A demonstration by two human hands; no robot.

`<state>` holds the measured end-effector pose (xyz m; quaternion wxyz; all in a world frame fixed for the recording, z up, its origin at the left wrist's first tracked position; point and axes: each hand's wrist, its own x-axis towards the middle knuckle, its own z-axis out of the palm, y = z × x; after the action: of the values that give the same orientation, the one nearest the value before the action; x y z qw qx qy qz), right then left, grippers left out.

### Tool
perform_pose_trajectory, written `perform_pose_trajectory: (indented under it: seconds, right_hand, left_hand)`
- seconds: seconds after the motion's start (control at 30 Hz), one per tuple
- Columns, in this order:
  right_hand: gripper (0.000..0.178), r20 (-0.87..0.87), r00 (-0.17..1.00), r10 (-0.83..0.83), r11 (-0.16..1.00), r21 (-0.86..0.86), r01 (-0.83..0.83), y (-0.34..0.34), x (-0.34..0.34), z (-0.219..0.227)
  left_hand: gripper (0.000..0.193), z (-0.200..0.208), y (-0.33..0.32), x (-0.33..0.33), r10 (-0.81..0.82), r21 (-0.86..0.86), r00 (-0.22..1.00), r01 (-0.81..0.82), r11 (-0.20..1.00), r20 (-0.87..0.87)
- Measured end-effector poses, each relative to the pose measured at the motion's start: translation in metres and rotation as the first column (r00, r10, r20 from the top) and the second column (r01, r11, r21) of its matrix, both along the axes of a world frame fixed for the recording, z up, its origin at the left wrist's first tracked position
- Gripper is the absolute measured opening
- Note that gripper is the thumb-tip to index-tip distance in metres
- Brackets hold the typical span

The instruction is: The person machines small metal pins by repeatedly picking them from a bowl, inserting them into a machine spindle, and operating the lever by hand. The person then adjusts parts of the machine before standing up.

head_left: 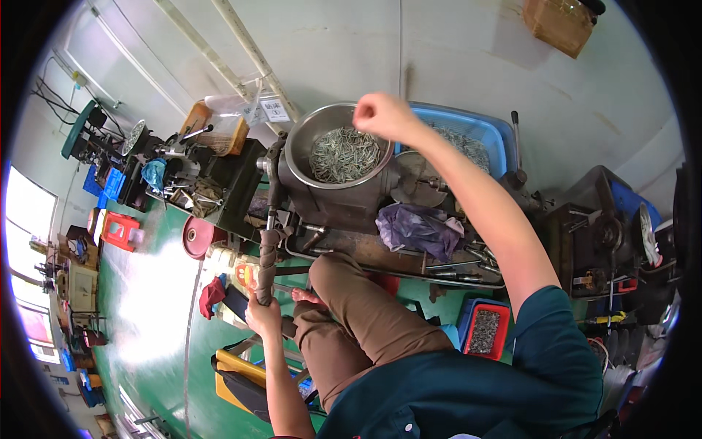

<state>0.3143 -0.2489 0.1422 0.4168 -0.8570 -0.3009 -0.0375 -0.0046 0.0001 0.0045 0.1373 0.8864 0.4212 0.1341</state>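
Observation:
My left hand (263, 314) is closed round the lower end of a long machine lever (268, 267) wrapped in brown material. The lever rises to a metal joint beside the machine. Up over the right rim of a steel bowl (296, 146), my right hand (384, 117) is raised with its fingers curled together. Whatever it may hold is too small or hidden to make out. Many thin metal pins (344, 155) lie heaped in the bowl, which sits on the dark machine body (344, 208).
Behind my right forearm stands a blue tub (497, 139) of metal parts. A purple rag (418, 228) lies on the machine bed, with tools to its right. Below is a red bin (504, 314) of small parts. A yellow-edged stool (238, 388) stands at my left.

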Motion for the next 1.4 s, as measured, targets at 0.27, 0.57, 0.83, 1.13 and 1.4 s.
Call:
perform_pose_trajectory:
  seconds: [0.27, 0.57, 0.83, 1.13, 1.4]
  right_hand:
    - [0.013, -0.323, 0.937, -0.133, 0.990, -0.008, 0.138, -0.081, 0.002, -0.077]
    - [0.012, -0.483, 0.875, -0.041, 0.992, 0.088, 0.095, -0.080, -0.021, -0.117]
    - [0.012, -0.494, 0.869, 0.034, 0.993, 0.116, 0.028, -0.082, -0.021, -0.120]
    - [0.015, -0.396, 0.917, 0.046, 0.989, 0.147, 0.014, -0.075, -0.021, -0.119]
    - [0.015, -0.321, 0.947, 0.010, 0.995, 0.100, 0.023, -0.078, -0.019, -0.115]
  left_hand:
    - [0.025, -0.002, 0.001, 0.002, -0.023, 0.024, 1.000, 0.022, 0.999, 0.019]
    - [0.023, 0.007, -0.007, 0.003, -0.026, 0.015, 0.999, 0.026, 1.000, 0.034]
    - [0.021, 0.007, -0.007, 0.002, -0.049, 0.030, 0.998, 0.047, 0.998, 0.051]
    - [0.021, 0.003, -0.001, 0.003, -0.043, 0.039, 0.999, 0.042, 0.998, 0.022]
    - [0.015, 0.017, 0.075, 0.018, -0.139, 0.111, 0.988, 0.145, 0.983, -0.062]
